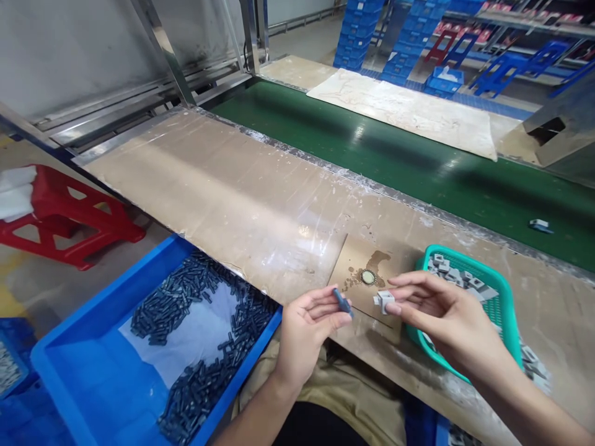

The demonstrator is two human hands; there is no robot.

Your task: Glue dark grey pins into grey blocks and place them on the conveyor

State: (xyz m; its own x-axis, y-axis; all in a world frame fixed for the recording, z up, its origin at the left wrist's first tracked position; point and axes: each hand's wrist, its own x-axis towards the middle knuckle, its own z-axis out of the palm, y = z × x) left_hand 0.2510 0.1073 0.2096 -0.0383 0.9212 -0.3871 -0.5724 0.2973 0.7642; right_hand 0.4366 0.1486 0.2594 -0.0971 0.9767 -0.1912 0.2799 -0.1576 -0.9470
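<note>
Between the thumb and fingers of my left hand (pixel 309 328) is a small dark blue stick-like part (pixel 343 301), held tilted. My right hand (pixel 446 316) pinches a small light grey block-shaped plastic part (pixel 385 301) with a short stub on its left side. The two parts are apart, a short gap between them. Just beyond them a small round cap-like dish (pixel 369 277) with pale contents lies on a brown board (pixel 341 266) marked by wet stains. Under my right forearm stands a green basket (pixel 511 310) holding grey parts (pixel 458 272).
At left, a blue bin (pixel 88 371) holds many dark blue parts (pixel 199 396) and a white sheet. Beyond the worktable (pixel 223 192) runs a green conveyor belt (pixel 288 111), carrying one small grey-and-blue piece (pixel 540 225). A red stool (pixel 69 210) stands left; loose grey parts (pixel 534 365) lie beside the basket.
</note>
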